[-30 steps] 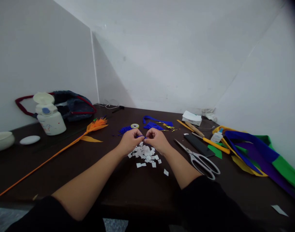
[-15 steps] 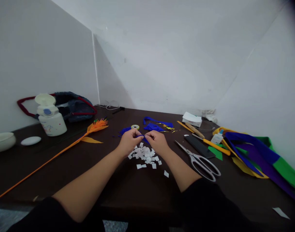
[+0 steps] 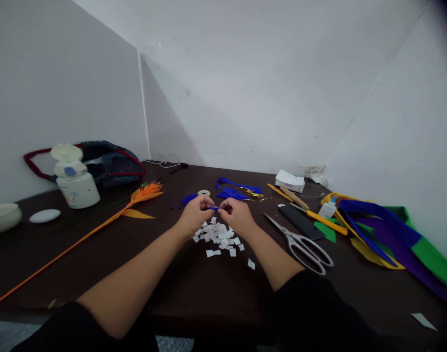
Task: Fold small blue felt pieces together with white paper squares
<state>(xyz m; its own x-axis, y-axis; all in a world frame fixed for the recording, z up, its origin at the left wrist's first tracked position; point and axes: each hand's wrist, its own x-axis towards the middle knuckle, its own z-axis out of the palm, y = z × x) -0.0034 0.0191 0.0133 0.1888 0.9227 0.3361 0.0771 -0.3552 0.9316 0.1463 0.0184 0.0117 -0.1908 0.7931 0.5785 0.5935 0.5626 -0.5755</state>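
Observation:
Between my two hands a thin piece of blue crepe paper (image 3: 212,209) is stretched, looking narrow and rolled. My left hand (image 3: 197,215) pinches its left end, and my right hand (image 3: 236,214) pinches the right end. A heap of small white paper squares (image 3: 218,234) lies on the table just below my fingers. Beyond my hands are more blue crepe paper strips (image 3: 233,194), thin yellow shreds (image 3: 255,193), a tape roll (image 3: 204,192) and a bunch of blue shreds (image 3: 188,199).
Scissors (image 3: 300,243), a black bar (image 3: 300,221), a yellow-handled cutter (image 3: 326,221), a glue bottle (image 3: 328,208) and coloured paper (image 3: 383,225) lie right. On the left are an orange paper flower (image 3: 146,192), a white bottle (image 3: 78,189) and a bowl (image 3: 3,217).
The blue piece between my fingers has gone from a wider, slanting flap to a thin, level strip. My hands stay almost in place; the view has shifted slightly.

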